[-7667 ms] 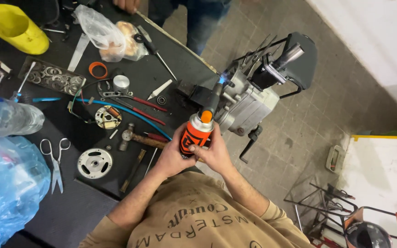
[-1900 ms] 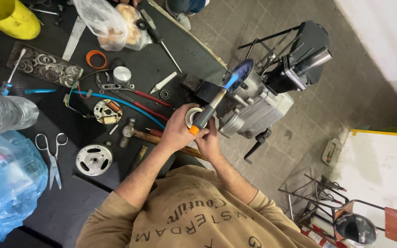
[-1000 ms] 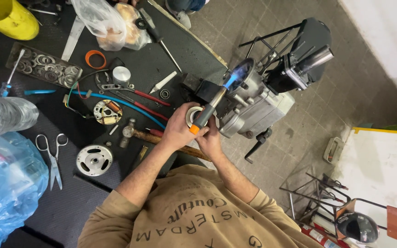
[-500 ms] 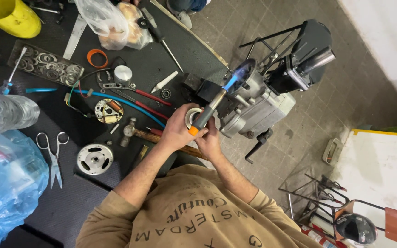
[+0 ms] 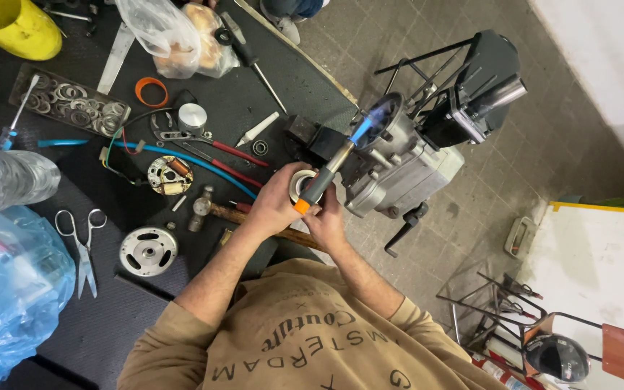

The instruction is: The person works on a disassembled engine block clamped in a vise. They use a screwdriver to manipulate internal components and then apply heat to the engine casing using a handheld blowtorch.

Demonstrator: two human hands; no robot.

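Observation:
Both my hands hold a gas torch with a grey neck and an orange collar. My left hand wraps the canister from the left, and my right hand grips it from below. The blue flame at the nozzle plays on the round opening of a grey metal engine block. The block sits at the right edge of the dark workbench, just beyond my hands.
On the bench lie a hammer, a flywheel, scissors, a stator plate, red-handled pliers, a tray of washers, a plastic bottle and a blue bag. A red-seated chair stands on the tiled floor.
Several seconds ago the torch stood more upright with its orange canister showing. It now tilts toward the engine with the flame on the opening. Over the last second hardly anything moved.

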